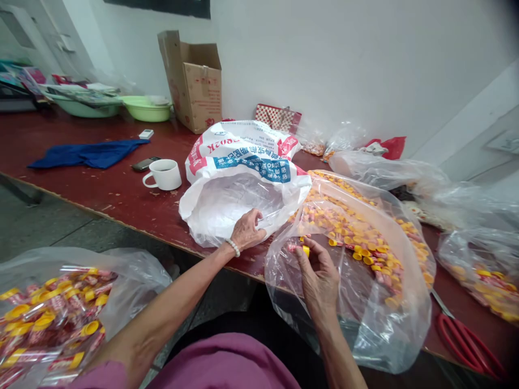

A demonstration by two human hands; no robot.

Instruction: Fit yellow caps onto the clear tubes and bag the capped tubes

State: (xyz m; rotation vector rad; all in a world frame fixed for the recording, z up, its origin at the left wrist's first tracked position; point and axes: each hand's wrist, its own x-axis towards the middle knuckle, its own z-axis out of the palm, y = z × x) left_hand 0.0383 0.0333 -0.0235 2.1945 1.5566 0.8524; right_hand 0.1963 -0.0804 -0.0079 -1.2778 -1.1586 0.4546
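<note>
My left hand (247,231), with a beaded bracelet on the wrist, reaches into the mouth of a white printed sack (253,167); its fingers are curled, and what they hold, if anything, is hidden. My right hand (320,275) pinches a small tube with a yellow cap (306,250) between thumb and fingers, over the mouth of a clear plastic bag (389,329). Many yellow-capped pieces (365,243) lie heaped in that clear bag, to the right of my right hand.
Another bag of capped tubes (60,302) is at the lower left. A white mug (165,175), blue cloth (87,154) and cardboard box (203,89) stand or lie on the red table (121,189). Red-handled scissors (466,340) lie at right, near another clear bag (486,270).
</note>
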